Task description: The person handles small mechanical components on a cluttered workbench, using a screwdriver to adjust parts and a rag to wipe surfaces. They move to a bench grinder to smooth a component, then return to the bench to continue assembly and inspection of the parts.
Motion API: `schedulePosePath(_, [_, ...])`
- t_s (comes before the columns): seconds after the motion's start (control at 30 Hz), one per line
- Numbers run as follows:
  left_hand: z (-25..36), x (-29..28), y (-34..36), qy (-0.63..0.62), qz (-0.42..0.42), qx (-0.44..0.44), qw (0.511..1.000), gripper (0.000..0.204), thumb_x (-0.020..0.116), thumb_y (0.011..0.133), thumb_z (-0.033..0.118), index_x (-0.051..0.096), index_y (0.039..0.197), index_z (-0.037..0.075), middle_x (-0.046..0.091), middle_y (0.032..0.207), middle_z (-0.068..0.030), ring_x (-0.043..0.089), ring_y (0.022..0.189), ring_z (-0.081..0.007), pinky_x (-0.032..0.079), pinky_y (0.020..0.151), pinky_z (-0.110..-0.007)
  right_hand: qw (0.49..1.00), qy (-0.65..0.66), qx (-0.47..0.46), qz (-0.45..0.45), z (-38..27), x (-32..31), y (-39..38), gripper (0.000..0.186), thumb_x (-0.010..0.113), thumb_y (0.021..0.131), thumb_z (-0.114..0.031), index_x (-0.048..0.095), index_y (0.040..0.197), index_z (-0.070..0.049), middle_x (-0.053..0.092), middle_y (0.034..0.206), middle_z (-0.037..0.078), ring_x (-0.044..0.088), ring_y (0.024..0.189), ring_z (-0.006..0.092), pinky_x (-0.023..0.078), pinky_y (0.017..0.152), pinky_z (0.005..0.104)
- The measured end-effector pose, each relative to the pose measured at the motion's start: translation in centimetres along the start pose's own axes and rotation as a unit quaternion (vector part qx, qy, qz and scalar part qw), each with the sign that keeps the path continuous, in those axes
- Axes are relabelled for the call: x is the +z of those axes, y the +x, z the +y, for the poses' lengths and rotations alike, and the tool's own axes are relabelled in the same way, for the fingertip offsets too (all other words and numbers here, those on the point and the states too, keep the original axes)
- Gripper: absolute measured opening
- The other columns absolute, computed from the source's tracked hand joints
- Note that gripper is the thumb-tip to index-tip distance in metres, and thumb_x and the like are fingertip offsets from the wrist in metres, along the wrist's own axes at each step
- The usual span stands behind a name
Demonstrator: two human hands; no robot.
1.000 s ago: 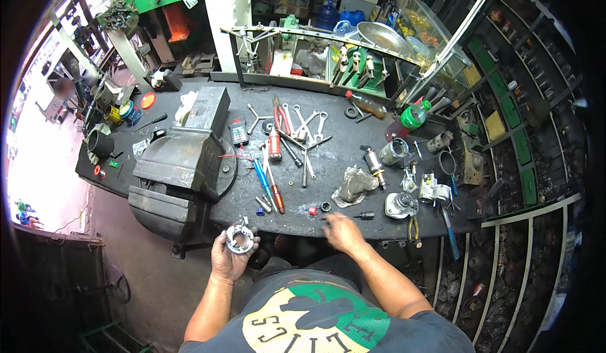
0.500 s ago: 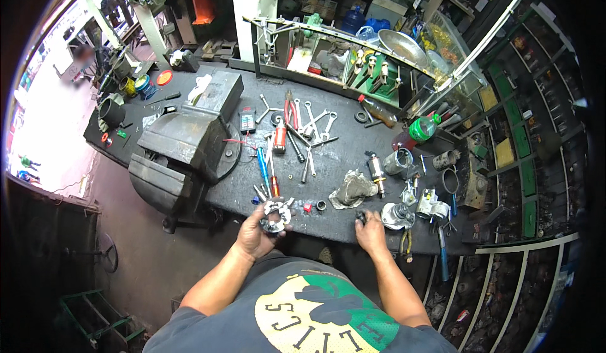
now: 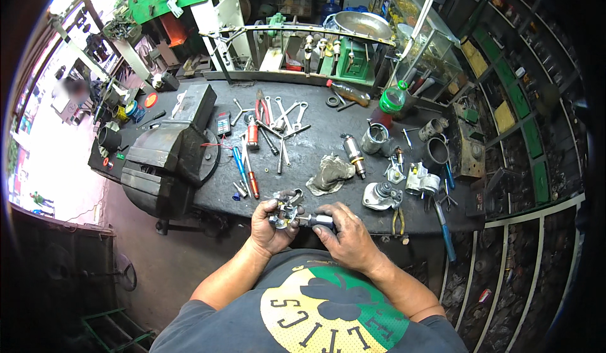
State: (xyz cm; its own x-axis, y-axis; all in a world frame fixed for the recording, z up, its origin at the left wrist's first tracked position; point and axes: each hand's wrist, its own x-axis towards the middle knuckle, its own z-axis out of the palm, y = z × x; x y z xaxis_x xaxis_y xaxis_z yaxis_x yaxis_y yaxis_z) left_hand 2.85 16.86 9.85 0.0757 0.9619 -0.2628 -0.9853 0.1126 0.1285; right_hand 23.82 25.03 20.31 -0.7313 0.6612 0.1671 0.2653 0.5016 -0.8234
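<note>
Right hand (image 3: 348, 238) had moved inward, grasping a short black-handled metal screwdriver (image 3: 320, 220); left of that grip, left hand (image 3: 266, 233) clasped a silvery metal ring (image 3: 283, 209). Square alignment appeared advisable.

The head fisheye looks down over the workbench (image 3: 322, 141), dark rim hard to judge.

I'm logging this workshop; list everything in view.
Metal ring: one, silver, left hand
Short screwdriver: one, dark, right hand
Bench: one, black, centre
Vise: one, dark grey, bench left
Meter: one, dark, beside vise
Lying screwdrivers: two, blue and red, bench middle
Wrenches: several, silver, bench middle
Pliers: two, red and yellow, back and front
Cloth: one, grey, bench middle
Bottles: two, green and brown, bench back
Housings: several, grey, bench right
Shelves: several, dark, far right
Left hand: one, bare, front centre
Right hand: one, bare, front centre
</note>
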Motion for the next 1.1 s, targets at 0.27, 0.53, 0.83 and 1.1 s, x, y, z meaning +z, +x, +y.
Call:
schedulePosePath(0.27, [-2.4,0.7,-0.8,0.026,0.002,0.002,1.000,0.048,0.064,0.094,0.033,0.062,0.134,0.006,0.072,0.116,-0.0150,0.073,0.092,-0.0249,0.064,0.070,-0.037,0.998,0.050,0.028,-0.001,1.7,0.1,-1.1,0.034,0.070,0.098,-0.013,0.060,0.128,0.002,0.070,0.114,0.026,0.071,0.105,0.0427,0.056,0.091,0.0472])
schedulePosePath(0.53, [-2.5,1.6,-0.9,0.029,0.036,0.025,0.999,0.045,0.064,0.093,0.029,0.062,0.132,0.006,0.074,0.113,-0.0151,0.075,0.087,-0.0236,0.063,0.062,-0.033,1.000,-0.003,-0.020,-0.002,0.2,0.3,-0.5,0.034,0.071,0.096,-0.011,0.059,0.125,0.001,0.068,0.111,0.024,0.069,0.102,0.0443,0.056,0.088,0.0492])
schedulePosePath(0.83, [-1.2,1.1,-0.6,0.073,-0.008,0.005,0.997,0.044,0.062,0.093,0.030,0.063,0.129,0.004,0.073,0.106,-0.0122,0.073,0.074,-0.0212,0.059,0.050,-0.029,0.995,-0.095,-0.003,-0.015,-1.6,0.4,0.0,0.038,0.074,0.093,-0.016,0.059,0.123,0.003,0.069,0.107,0.024,0.071,0.095,0.0438,0.058,0.081,0.0494])
schedulePosePath(1.1, [-0.9,0.7,0.0,0.127,0.009,-0.033,0.991,0.041,0.064,0.092,0.029,0.064,0.125,0.005,0.069,0.087,-0.0043,0.066,0.067,-0.0161,0.054,0.047,-0.030,0.996,-0.075,0.036,-0.032,-1.2,-0.3,1.3,0.034,0.073,0.094,-0.023,0.061,0.108,0.005,0.071,0.096,0.028,0.072,0.083,0.0472,0.058,0.074,0.0528])
